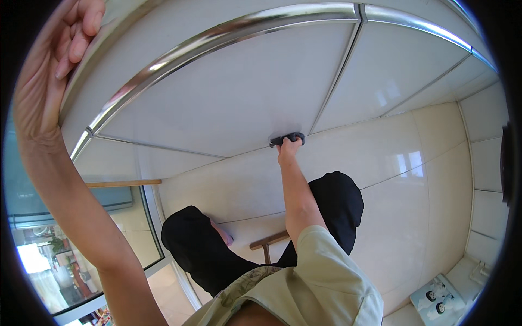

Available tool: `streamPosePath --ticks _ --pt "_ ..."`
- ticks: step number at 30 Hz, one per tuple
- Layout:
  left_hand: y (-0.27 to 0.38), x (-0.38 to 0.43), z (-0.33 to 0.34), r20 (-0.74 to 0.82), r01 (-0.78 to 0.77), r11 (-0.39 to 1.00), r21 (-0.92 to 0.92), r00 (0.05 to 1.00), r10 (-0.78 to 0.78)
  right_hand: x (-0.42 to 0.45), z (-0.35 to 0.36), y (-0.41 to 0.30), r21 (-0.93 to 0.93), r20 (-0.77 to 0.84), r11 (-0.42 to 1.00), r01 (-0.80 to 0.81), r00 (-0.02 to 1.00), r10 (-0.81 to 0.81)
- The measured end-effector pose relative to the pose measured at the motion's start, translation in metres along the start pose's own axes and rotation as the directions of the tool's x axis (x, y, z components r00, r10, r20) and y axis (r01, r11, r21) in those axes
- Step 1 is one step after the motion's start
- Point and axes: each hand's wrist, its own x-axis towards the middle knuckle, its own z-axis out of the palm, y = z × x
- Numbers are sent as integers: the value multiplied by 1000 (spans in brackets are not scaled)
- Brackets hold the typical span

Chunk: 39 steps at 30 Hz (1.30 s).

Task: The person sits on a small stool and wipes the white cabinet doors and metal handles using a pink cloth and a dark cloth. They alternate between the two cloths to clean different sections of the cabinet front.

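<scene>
My right hand [288,146] is closed on a dark grey cloth [290,138]. It presses the cloth against the bottom of a glossy white cabinet panel [228,85], just above the floor joint. At the upper left, my left hand [69,49] is raised beside the pale edge of a countertop [87,67]. Its palm faces me, the fingers are loosely bent, and nothing shows in them. A shiny metal trim rail [228,34] curves along the top of the panels. My black-clothed knees [336,203] are bent on either side of my right forearm.
Beige glossy tiles [391,228] cover the floor. Between my legs shows part of a wooden stool [269,240], with a pink shoe [223,234] nearby. A framed glass door [142,228] stands left. White tiled wall [487,167] and a printed box [438,299] are at the right.
</scene>
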Motion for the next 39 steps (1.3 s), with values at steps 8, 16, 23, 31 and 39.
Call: streamPosePath --ticks 8,16,23,31,39 --pt "3 1 3 -37 1 1000 -2 999 -1 -65 10 -23 257 184 963 -86 982 38" --pt "4 10 4 -44 9 999 -34 999 -10 -189 30 -138 389 253 871 302 873 -416" --pt "-2 9 -1 -57 20 999 -35 998 -22 -262 56 -211 123 162 114 986 93 -982" --pt "1 4 0 -74 8 1000 -6 997 -9 -149 34 -132 -237 -11 362 901 370 -929" --pt "10 -9 6 -101 -5 999 44 995 10 -51 16 -26 -459 -99 806 374 880 -464"
